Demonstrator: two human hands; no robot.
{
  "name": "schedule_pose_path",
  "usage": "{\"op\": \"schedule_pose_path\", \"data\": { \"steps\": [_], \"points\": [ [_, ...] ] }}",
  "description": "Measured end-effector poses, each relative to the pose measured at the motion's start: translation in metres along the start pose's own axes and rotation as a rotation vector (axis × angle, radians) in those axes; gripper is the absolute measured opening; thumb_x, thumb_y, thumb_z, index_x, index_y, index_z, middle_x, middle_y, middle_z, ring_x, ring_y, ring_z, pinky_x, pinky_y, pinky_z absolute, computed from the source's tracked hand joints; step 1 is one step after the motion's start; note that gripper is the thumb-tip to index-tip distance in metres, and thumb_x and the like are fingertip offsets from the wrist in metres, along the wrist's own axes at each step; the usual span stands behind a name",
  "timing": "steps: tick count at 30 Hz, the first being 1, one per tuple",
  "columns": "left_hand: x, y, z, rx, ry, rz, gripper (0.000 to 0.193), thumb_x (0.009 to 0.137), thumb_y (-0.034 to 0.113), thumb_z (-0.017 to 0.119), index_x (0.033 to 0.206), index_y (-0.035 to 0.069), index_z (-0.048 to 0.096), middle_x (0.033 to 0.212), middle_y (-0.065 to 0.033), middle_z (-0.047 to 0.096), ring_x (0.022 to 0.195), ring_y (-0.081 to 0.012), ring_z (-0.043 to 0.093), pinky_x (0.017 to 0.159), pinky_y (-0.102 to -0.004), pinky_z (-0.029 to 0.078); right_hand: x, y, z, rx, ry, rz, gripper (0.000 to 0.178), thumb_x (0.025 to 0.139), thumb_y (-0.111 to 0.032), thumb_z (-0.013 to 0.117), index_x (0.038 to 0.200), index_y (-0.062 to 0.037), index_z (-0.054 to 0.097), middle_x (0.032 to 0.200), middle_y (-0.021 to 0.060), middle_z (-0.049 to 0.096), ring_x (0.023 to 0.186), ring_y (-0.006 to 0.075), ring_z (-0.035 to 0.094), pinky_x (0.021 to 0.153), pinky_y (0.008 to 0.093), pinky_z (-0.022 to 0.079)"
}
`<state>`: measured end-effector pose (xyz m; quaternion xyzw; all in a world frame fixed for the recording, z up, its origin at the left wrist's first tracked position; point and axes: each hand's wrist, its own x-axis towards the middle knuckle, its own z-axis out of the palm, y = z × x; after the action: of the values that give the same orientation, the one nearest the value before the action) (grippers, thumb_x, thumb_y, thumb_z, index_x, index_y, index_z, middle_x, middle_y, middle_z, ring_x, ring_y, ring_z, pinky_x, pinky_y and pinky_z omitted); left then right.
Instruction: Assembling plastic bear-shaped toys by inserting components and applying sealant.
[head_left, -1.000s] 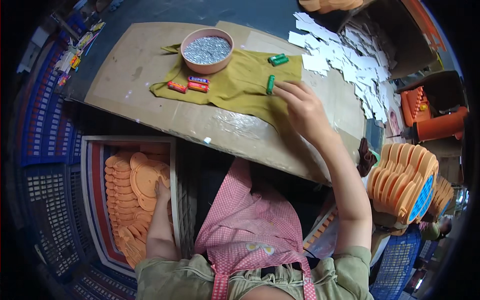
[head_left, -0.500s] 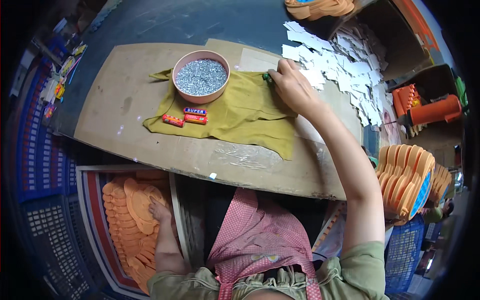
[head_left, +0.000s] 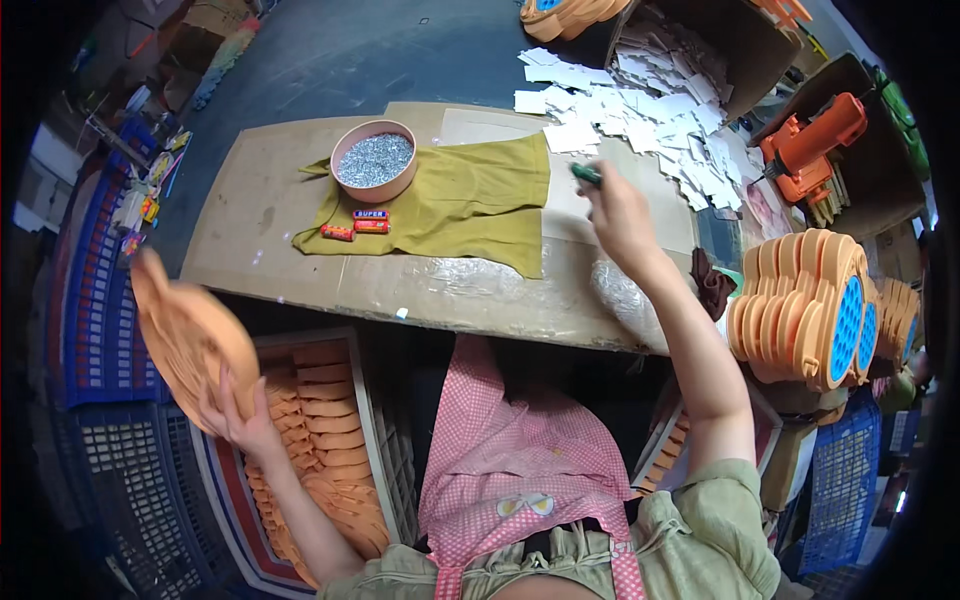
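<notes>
My left hand (head_left: 238, 410) is closed on the edge of an orange plastic shell piece (head_left: 195, 340), rounded and blurred by motion, held up left of the table. Below it, a white-edged crate (head_left: 362, 440) contains more such orange pieces (head_left: 335, 410). Over the table's right part my right hand (head_left: 618, 205) pinches a small dark green piece (head_left: 586, 174), whose kind is too small to make out. Left of that hand lies an olive-green cloth (head_left: 480, 190), bearing a pink bowl (head_left: 405, 183) of small silvery screws (head_left: 374, 160) and three small batteries (head_left: 370, 226), red and blue.
Cardboard (head_left: 235, 220) covers the tabletop. White paper slips (head_left: 650, 120) are heaped at the back right. An orange electric screwdriver (head_left: 825, 135) lies beyond them. Orange shells with blue panels (head_left: 800, 310) are stacked at the right edge. Blue plastic crates (head_left: 110, 490) stand at the left.
My left hand has lifted an orange shell piece out of the crate, up and leftward. My right hand has come off the cloth, slightly right and nearer, with the green piece. The view has shifted.
</notes>
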<state>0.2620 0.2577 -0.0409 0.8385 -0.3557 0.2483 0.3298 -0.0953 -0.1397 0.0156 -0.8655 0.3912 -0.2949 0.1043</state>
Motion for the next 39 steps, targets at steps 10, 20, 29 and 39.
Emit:
{"op": "schedule_pose_path", "data": {
  "steps": [10, 20, 29, 39],
  "points": [
    [0.045, 0.296, 0.050, -0.669, -0.643, 1.020, 0.079, 0.058, 0.014, 0.087, 0.132, 0.012, 0.060, 0.124, -0.0152, 0.056, 0.118, -0.0349, 0.053, 0.101, -0.0472, 0.044, -0.132, -0.035, -0.131, 0.646, 0.093, 0.333, 0.021, 0.104, -0.005, 0.050, 0.123, 0.0016, 0.055, 0.096, 0.0078, 0.066, 0.072, 0.0078, 0.056, 0.062, 0.0220, 0.050],
    [-0.008, 0.366, 0.044, -1.041, -0.649, 0.854, 0.058, 0.074, 0.011, 0.081, 0.129, 0.008, 0.065, 0.126, -0.0108, 0.066, 0.115, -0.0319, 0.059, 0.100, -0.0428, 0.046, -0.162, -0.032, -0.116, 0.925, -0.309, 0.538, 0.023, 0.100, -0.006, 0.057, 0.121, 0.0023, 0.061, 0.089, 0.0048, 0.067, 0.067, 0.0080, 0.061, 0.057, 0.0218, 0.050],
    [-0.011, 0.344, 0.037, -1.174, -0.602, 0.328, 0.022, 0.085, -0.006, 0.071, 0.106, 0.001, 0.069, 0.096, -0.0109, 0.066, 0.083, -0.0208, 0.066, 0.073, -0.0320, 0.055, -0.135, -0.031, -0.096, 0.484, -0.127, 0.120, 0.025, 0.087, 0.006, 0.067, 0.111, 0.0022, 0.068, 0.095, 0.0119, 0.068, 0.077, 0.0204, 0.067, 0.067, 0.0312, 0.053],
    [-0.026, 0.325, 0.069, -1.020, -0.709, 0.344, 0.019, 0.084, -0.006, 0.069, 0.102, -0.002, 0.068, 0.096, -0.0129, 0.061, 0.083, -0.0289, 0.066, 0.073, -0.0363, 0.055, -0.112, -0.009, -0.076, 0.258, -0.032, -0.104, 0.033, 0.073, 0.012, 0.070, 0.102, -0.0021, 0.071, 0.088, 0.0111, 0.062, 0.082, 0.0276, 0.063, 0.070, 0.0361, 0.051]
  ]
}}
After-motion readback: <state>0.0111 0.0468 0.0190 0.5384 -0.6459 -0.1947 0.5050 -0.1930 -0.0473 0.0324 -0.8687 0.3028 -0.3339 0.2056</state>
